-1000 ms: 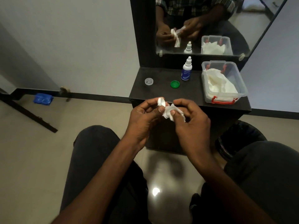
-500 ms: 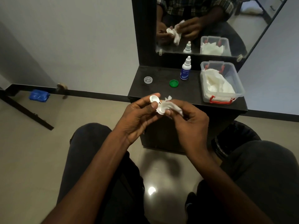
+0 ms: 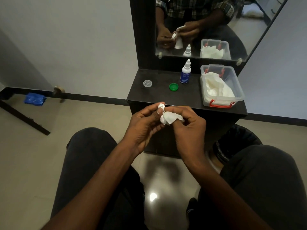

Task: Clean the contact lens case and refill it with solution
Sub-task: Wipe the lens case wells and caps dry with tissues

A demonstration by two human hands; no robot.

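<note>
Dark counter (image 3: 166,97): caps off, green cap (image 3: 173,86) mid-counter, solution bottle (image 3: 185,75) at back edge unused; I read left hand (image 3: 144,125) pinching case (image 3: 161,106), right hand (image 3: 189,128) pinching tissue (image 3: 171,118), wiping unfinished.

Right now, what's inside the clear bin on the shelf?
The clear bin holds crumpled white tissues, piled toward its near end, lid off. The red latch sits on its front. Anything beneath the tissues is covered, so I can't tell.
</note>
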